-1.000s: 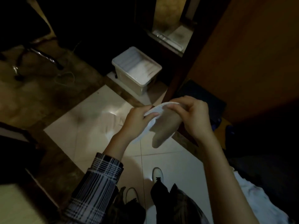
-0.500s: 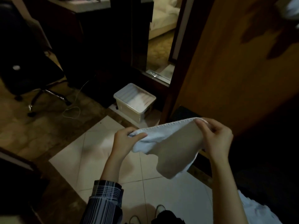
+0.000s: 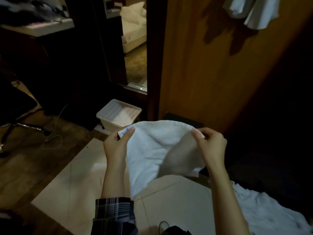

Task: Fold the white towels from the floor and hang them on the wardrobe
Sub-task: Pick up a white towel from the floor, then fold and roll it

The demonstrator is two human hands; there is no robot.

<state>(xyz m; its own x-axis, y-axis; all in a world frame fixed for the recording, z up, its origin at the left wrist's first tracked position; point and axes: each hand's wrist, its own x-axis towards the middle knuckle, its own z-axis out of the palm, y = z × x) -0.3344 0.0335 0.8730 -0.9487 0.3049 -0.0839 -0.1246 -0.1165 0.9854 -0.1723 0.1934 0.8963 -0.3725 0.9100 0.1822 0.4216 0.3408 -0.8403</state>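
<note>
You stand on pale floor tiles (image 3: pixel 81 180) in a dim room, facing the brown wooden wardrobe (image 3: pixel 211 73). In front of you, at about chest height, is the white towel (image 3: pixel 152 150), stretched between your two hands and hanging down in a loose fold, its lower part in shadow. Your left hand (image 3: pixel 115 146) pinches the towel's left top corner between thumb and curled fingers. Your right hand (image 3: pixel 211 143) pinches the right top corner in the same way, so the hemmed top edge arches between the two grips. A plaid sleeve (image 3: pixel 115 214) covers your left forearm; the right forearm is bare. On the floor at your lower right lies a heap of more white towels (image 3: pixel 264 211). High on the wardrobe, at the upper right, hanging white towels (image 3: pixel 254 12) drape down. Beyond your left hand a white plastic box (image 3: pixel 118 114) sits on the floor near the wardrobe's edge. Farther left stand an office chair's base (image 3: pixel 22 128) and a thin white cord (image 3: pixel 52 139) on darker flooring.
</note>
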